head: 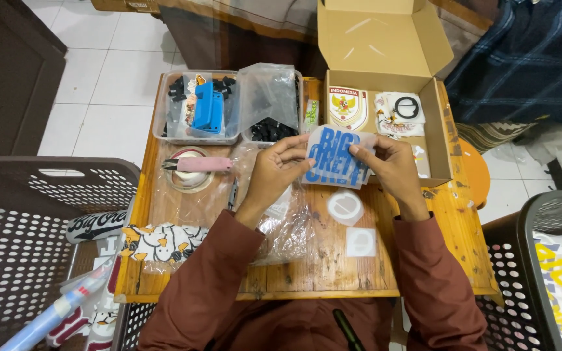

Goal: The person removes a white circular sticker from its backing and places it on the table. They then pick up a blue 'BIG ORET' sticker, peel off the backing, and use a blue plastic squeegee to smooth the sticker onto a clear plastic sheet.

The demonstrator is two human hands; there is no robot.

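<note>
a person's left hand [274,174] and right hand [391,166] each pinch one end of a blue-lettered sticker sheet [336,156], held tilted above the wooden table [307,273] (long axis running hand to hand), just before the open cardboard box [437,130].

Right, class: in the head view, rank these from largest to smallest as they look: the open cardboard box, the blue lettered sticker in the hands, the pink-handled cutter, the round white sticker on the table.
1. Open cardboard box
2. Blue lettered sticker
3. Pink-handled cutter and round white sticker: the cutter is longer, the sticker wider, so these two are too close to rank.
</note>
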